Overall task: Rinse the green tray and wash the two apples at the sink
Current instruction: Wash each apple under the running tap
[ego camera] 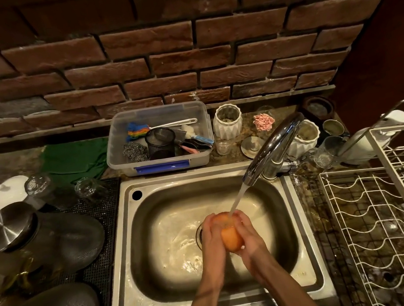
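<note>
A brick wall backs the steel sink (120, 243). Over the drain, the left hand (210, 240) and right hand (250, 237) cup one apple (230, 237), fingers curled round it, under the tap (273, 147) stream from two o'clock. Best to keep turning it, rubbing all round. One apple shows; no second apple or green tray seen.

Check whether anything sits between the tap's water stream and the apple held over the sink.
Nothing visible does. The stream runs from the tap straight onto the top of the apple, which the left hand and right hand cup from either side over the sink, leaving its top exposed.
</note>
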`<state>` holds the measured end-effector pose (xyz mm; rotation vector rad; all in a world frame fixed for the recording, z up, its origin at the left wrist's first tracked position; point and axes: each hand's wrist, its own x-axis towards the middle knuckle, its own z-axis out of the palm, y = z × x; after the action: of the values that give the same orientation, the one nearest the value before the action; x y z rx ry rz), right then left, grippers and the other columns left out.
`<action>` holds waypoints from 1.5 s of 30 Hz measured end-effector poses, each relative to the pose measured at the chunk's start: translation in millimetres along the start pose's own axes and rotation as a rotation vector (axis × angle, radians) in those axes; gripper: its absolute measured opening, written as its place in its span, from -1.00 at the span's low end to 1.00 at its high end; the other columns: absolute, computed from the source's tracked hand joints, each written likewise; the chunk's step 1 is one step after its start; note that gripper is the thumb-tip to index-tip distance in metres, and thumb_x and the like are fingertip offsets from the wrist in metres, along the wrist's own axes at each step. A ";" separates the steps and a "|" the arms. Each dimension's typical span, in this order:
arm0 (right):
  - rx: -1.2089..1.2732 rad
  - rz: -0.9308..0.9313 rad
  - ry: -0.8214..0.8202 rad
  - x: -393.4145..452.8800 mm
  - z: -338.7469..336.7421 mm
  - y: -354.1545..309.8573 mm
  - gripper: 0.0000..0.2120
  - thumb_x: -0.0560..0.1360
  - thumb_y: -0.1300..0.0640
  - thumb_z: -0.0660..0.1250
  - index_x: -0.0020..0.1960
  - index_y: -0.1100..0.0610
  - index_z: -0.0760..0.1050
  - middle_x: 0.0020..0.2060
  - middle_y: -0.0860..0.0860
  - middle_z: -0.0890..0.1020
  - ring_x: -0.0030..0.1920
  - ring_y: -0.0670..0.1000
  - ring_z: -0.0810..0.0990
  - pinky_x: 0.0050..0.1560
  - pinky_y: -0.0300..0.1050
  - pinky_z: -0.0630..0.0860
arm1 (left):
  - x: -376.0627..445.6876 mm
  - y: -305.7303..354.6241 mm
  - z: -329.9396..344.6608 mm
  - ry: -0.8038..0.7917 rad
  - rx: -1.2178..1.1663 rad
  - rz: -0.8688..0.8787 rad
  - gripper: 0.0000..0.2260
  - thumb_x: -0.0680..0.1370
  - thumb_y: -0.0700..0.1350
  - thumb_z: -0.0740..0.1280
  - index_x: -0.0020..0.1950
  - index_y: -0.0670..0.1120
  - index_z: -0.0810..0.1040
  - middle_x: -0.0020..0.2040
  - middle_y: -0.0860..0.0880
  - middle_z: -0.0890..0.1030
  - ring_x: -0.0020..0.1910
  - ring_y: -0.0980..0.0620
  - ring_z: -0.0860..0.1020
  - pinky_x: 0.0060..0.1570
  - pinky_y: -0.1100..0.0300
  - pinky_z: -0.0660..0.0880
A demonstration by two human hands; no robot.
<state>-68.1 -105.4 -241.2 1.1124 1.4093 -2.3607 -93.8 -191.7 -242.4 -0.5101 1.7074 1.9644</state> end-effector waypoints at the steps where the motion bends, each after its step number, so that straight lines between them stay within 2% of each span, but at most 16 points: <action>1: -0.023 -0.018 -0.036 -3.2 -3.0 2.6 -0.69 0.63 -0.04 0.21 0.36 -0.16 0.44 0.34 0.07 0.48 0.19 0.09 0.58 0.08 0.01 0.61 | 0.6 0.0 -0.7 0.008 -0.030 -0.004 -0.83 0.67 -0.05 0.22 0.23 0.11 0.50 0.20 -0.04 0.58 0.11 -0.01 0.62 0.06 0.00 0.64; 4: -0.060 -0.024 -0.117 -10.2 -13.7 8.5 -0.46 0.51 -0.11 0.26 0.48 -0.23 0.30 0.42 -0.04 0.40 0.34 0.06 0.49 0.17 -0.07 0.58 | 1.1 0.9 -4.1 0.016 -0.027 -0.018 -0.80 0.69 0.01 0.14 0.26 0.08 0.50 0.22 -0.09 0.56 0.16 -0.08 0.60 0.14 -0.14 0.61; 6: -0.070 -0.025 -0.116 -14.6 -15.6 7.1 -0.51 0.54 -0.10 0.24 0.44 -0.28 0.29 0.41 -0.06 0.41 0.32 0.01 0.49 0.08 -0.16 0.60 | 1.2 -0.4 -4.9 0.004 -0.018 -0.036 -0.74 0.70 0.02 0.12 0.35 0.03 0.45 0.26 -0.10 0.54 0.21 -0.10 0.57 0.22 -0.17 0.56; 8: -0.083 -0.042 -0.085 -15.8 -15.0 6.8 -0.62 0.62 -0.07 0.18 0.42 -0.29 0.30 0.38 -0.04 0.41 0.26 -0.02 0.52 0.00 -0.18 0.63 | -2.0 -0.6 -4.3 -0.036 0.007 -0.027 -0.78 0.69 0.03 0.13 0.29 0.09 0.47 0.25 -0.08 0.55 0.18 -0.06 0.59 0.19 -0.08 0.59; 12: -0.060 -0.045 0.008 -17.6 -12.8 4.4 -0.64 0.65 -0.04 0.17 0.44 -0.14 0.34 0.39 0.04 0.38 0.22 0.07 0.53 -0.05 -0.08 0.65 | -8.6 -5.7 -12.1 -0.134 0.100 -0.002 -0.70 0.58 0.20 0.22 0.27 0.18 0.48 0.24 0.02 0.54 0.14 0.02 0.60 0.10 0.00 0.64; 14: -0.026 -0.002 0.024 -22.1 -13.9 3.8 -0.66 0.63 0.00 0.22 0.40 -0.07 0.41 0.38 0.11 0.42 0.22 0.14 0.55 -0.09 -0.06 0.66 | -10.7 -6.7 -16.9 -0.127 0.111 -0.018 -0.71 0.61 0.13 0.24 0.31 0.13 0.48 0.25 0.03 0.53 0.15 0.02 0.59 0.14 -0.11 0.62; 16: 0.009 0.048 0.037 -29.1 -14.4 3.3 -0.71 0.63 0.04 0.26 0.34 -0.04 0.46 0.34 0.15 0.46 0.18 0.17 0.58 -0.15 -0.05 0.68 | -14.1 -5.2 -20.7 -0.116 0.105 -0.041 -0.82 0.64 0.05 0.24 0.23 0.14 0.51 0.22 0.02 0.54 0.11 0.02 0.59 0.13 -0.14 0.62; 20: -0.072 0.168 0.018 -45.9 -18.1 0.1 -0.70 0.62 0.01 0.27 0.33 0.05 0.45 0.33 0.20 0.46 0.23 0.29 0.56 -0.09 0.10 0.69 | -31.0 -2.9 -26.2 -0.169 0.135 -0.139 -0.76 0.64 0.10 0.19 0.21 0.04 0.53 0.24 -0.11 0.52 0.13 -0.09 0.58 -0.10 0.03 0.68; 22: -0.116 0.233 -0.015 -56.8 -22.8 -3.5 -0.65 0.60 -0.06 0.29 0.29 0.11 0.42 0.30 0.22 0.48 0.21 0.28 0.57 -0.17 0.09 0.70 | -40.7 -2.6 -27.6 -0.175 0.116 -0.241 -0.69 0.63 0.16 0.19 0.20 0.00 0.53 0.22 -0.15 0.54 0.15 -0.17 0.59 -0.04 -0.08 0.67; 25: -0.194 0.208 -0.055 -72.9 -31.0 -4.8 -0.56 0.54 -0.17 0.34 0.26 0.08 0.41 0.23 0.18 0.54 0.14 0.28 0.64 0.03 0.21 0.67 | -56.8 -1.0 -28.4 -0.150 0.099 -0.273 -0.65 0.61 0.20 0.23 0.22 -0.01 0.53 0.20 -0.16 0.56 0.15 -0.21 0.61 0.01 -0.22 0.64; 29: -0.197 -0.002 -0.039 -88.8 -32.5 -0.4 -0.64 0.46 -0.13 0.46 0.21 -0.09 0.53 0.19 0.10 0.57 0.13 0.18 0.65 -0.01 0.13 0.69 | -78.5 1.8 -31.9 -0.120 -0.017 -0.085 -0.73 0.62 0.11 0.26 0.25 0.06 0.57 0.25 -0.09 0.54 0.21 -0.17 0.58 0.05 -0.19 0.64; 33: -0.237 0.149 -0.045 -98.6 -31.2 -2.6 -0.65 0.48 -0.12 0.44 0.19 -0.01 0.49 0.16 0.11 0.55 0.09 0.19 0.63 -0.19 -0.01 0.69 | -92.8 5.8 -34.4 -0.154 0.044 -0.190 -0.72 0.65 0.07 0.21 0.26 -0.04 0.54 0.28 -0.16 0.50 0.22 -0.21 0.56 0.06 -0.22 0.62; 38: -0.290 -0.001 -0.050 -119.4 -36.9 7.9 -0.77 0.51 -0.09 0.42 0.15 -0.17 0.54 0.16 0.04 0.58 0.13 0.12 0.63 0.01 0.05 0.69 | -114.5 -1.1 -44.9 -0.190 0.130 -0.091 -0.70 0.63 0.10 0.25 0.34 0.09 0.49 0.32 -0.10 0.47 0.21 -0.21 0.57 0.05 -0.13 0.65; 40: -0.311 -0.048 -0.062 -128.8 -41.2 14.9 -0.71 0.50 -0.08 0.43 0.20 -0.19 0.51 0.17 0.03 0.59 0.15 0.08 0.62 0.01 -0.05 0.68 | -121.4 -5.4 -48.6 -0.219 0.177 -0.052 -0.66 0.62 0.09 0.29 0.39 0.11 0.46 0.35 -0.08 0.47 0.23 -0.17 0.57 0.07 -0.09 0.65; 43: -0.255 -0.070 -0.099 -138.4 -52.8 29.8 -0.58 0.44 0.00 0.50 0.27 -0.08 0.51 0.22 0.12 0.61 0.21 0.13 0.61 0.21 0.06 0.61 | -133.8 -13.2 -55.9 -0.260 0.156 -0.034 -0.54 0.55 0.07 0.40 0.43 0.05 0.46 0.35 -0.05 0.50 0.26 -0.10 0.55 0.21 -0.11 0.58; 45: -0.228 -0.065 -0.103 -146.7 -61.2 38.6 -0.53 0.39 0.02 0.54 0.26 -0.05 0.53 0.22 0.12 0.60 0.23 0.13 0.61 0.20 0.04 0.61 | -143.2 -20.7 -60.7 -0.281 0.151 -0.033 -0.46 0.46 0.13 0.47 0.41 0.06 0.48 0.33 -0.02 0.53 0.26 -0.05 0.56 0.27 -0.09 0.55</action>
<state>85.5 -107.6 -185.2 0.8862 1.6496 -2.1943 32.6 -266.0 -186.5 -0.1956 1.6393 1.7718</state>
